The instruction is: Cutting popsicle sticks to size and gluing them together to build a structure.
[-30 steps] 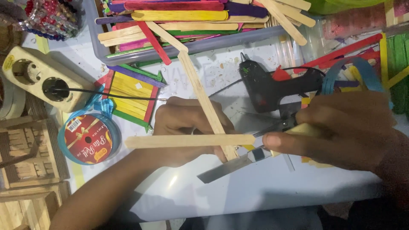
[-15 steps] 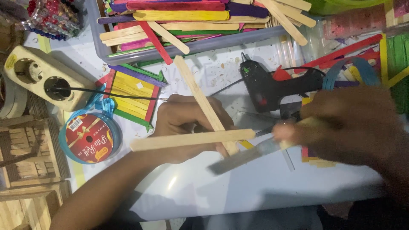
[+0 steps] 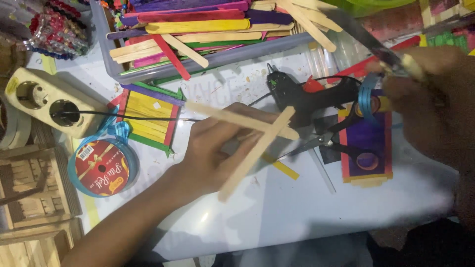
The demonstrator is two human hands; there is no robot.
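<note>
My left hand grips two plain wooden craft sticks joined in a cross and holds them tilted over the white table. One stick runs left to right, the other slants down to the left. At the right, my right hand is blurred and raised, shut on a knife with a pale handle. Its blade points up and left, well apart from the sticks.
A black glue gun and scissors lie behind the sticks, next to a purple and red stick panel. A tray of coloured sticks stands at the back. A yellow stick panel, ribbon spool and power strip lie left.
My right hand has lifted the knife away from the sticks, up and to the right. My left hand has turned the crossed sticks, so the long one now slants.
</note>
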